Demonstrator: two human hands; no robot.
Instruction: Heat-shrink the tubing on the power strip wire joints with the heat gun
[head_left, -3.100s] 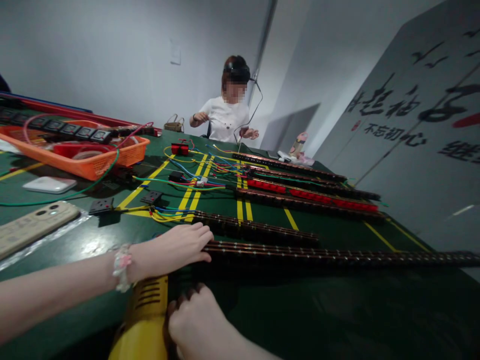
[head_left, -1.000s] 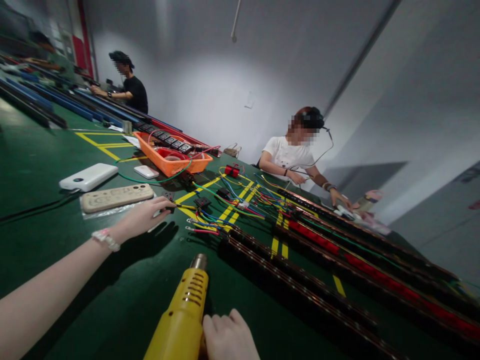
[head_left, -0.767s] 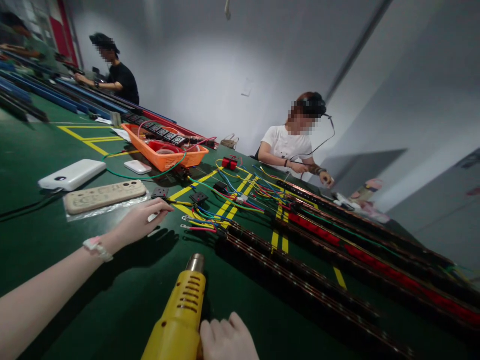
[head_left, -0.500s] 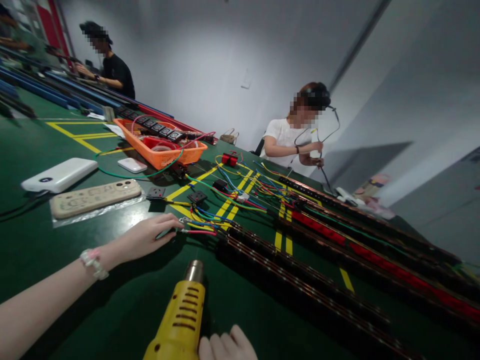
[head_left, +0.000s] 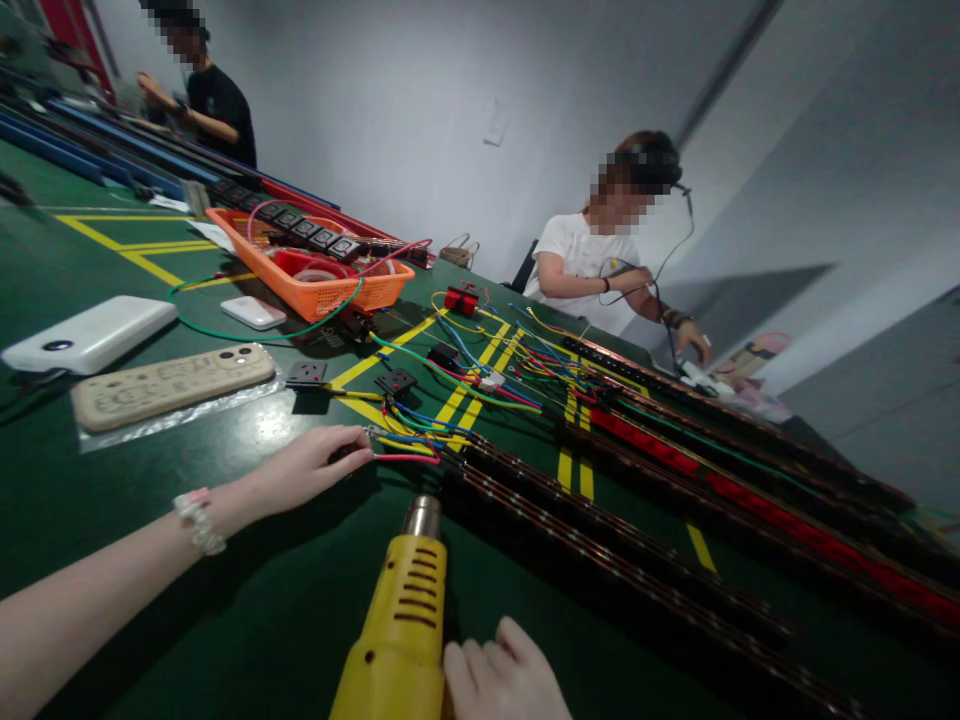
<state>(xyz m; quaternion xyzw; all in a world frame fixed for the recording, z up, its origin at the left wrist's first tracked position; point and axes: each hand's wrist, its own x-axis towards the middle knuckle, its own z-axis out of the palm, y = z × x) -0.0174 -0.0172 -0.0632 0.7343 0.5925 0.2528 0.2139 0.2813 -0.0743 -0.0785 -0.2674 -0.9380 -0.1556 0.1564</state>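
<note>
Fingers (head_left: 352,437) of your left hand (head_left: 307,470) nearly meet at the wires (head_left: 412,458) on the table (head_left: 262,600); whether gripping, I cannot tell. These should bend softly: pinch their ends. Your right hand (head_left: 506,680) curls around the heat gun (head_left: 397,625), probably heavier.

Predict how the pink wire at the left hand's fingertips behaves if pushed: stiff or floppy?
Likely somewhat springy: the pink wire runs nearly straight to the left hand. A push would probably bow it; it looks thin, and neighbouring wires curve. Probably light, given that thinness.
</note>
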